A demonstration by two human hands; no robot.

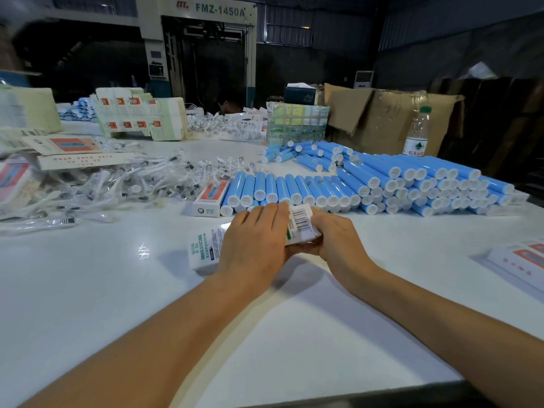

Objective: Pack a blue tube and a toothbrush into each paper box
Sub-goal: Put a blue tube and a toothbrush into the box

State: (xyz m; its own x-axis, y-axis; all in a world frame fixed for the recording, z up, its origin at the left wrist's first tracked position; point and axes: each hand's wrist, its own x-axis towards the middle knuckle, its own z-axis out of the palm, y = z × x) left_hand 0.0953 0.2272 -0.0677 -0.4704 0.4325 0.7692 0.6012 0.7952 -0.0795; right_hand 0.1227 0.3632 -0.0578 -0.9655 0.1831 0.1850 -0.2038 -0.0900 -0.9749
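Observation:
A white paper box (pixel 206 250) with green print lies across the middle of the white table (pixel 88 290). My left hand (pixel 253 240) grips its middle from above. My right hand (pixel 332 234) holds its right end, fingers curled under the barcoded flap (pixel 300 220). What is inside the box is hidden. Behind my hands lies a row and a heap of blue tubes (pixel 382 184) with white caps. Bagged white toothbrushes (pixel 117 184) are piled at the left. Another closed box (pixel 210 198) with a red panel rests beside the tubes.
Flat printed box blanks (pixel 138 113) stand at the back left. More boxes (pixel 524 260) lie at the right edge. A water bottle (pixel 418 132) and brown cartons (pixel 382 116) stand behind the tubes. A large machine fills the dark background.

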